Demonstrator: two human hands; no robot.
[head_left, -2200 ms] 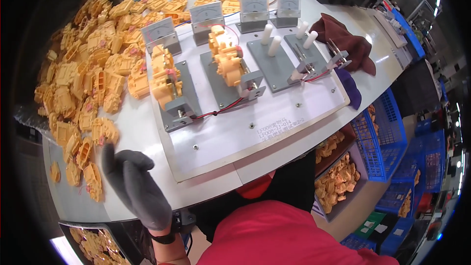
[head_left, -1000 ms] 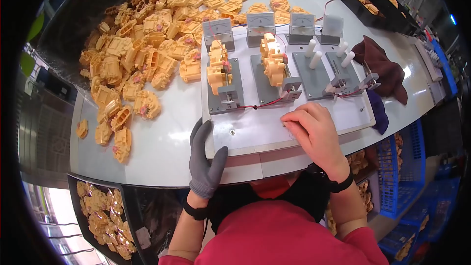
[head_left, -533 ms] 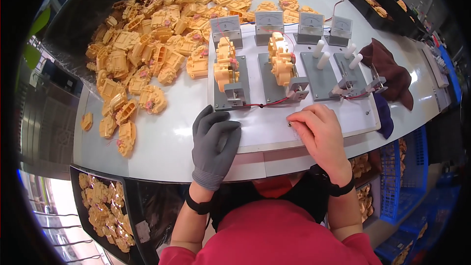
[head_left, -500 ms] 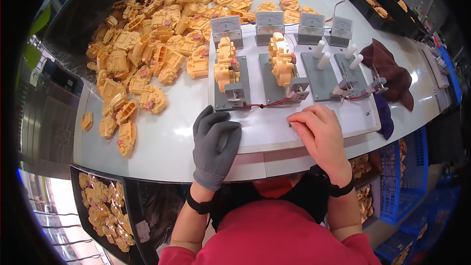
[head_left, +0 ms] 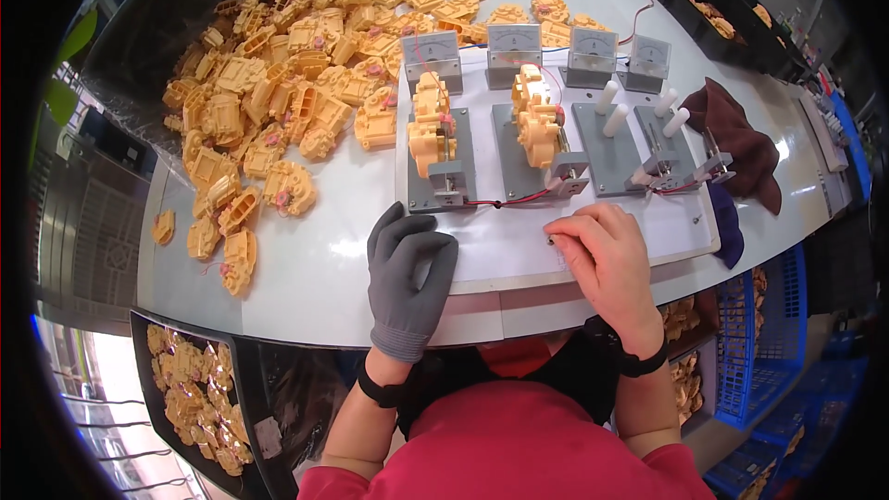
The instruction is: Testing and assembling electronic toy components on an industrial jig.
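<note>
My left hand [head_left: 407,268], in a grey glove, rests at the table's front edge by the left corner of a white board [head_left: 500,264]. Its fingers are loosely bent and apart, with nothing in them. Over the board's front part, the thumb and forefinger of my bare right hand [head_left: 607,255] are pinched together. A tiny dark piece [head_left: 551,241] shows at their tips, too small to name. Beyond my hands, two yellow plastic housings [head_left: 431,134] [head_left: 535,125] sit on grey test fixtures [head_left: 458,190] [head_left: 507,162]. Two more fixtures [head_left: 607,162] [head_left: 676,143] carry bare white pegs.
Analog meters [head_left: 514,44] stand behind the fixtures. Loose yellow housings [head_left: 278,83] heap at the left, spilling from a lined black container [head_left: 139,46]. A brown cloth [head_left: 736,143] lies at right. Black trays [head_left: 732,18] stand at far right; blue crates [head_left: 759,333] sit below the table.
Both hands keep nearly the same place and pose. The whole view has shifted very slightly.
</note>
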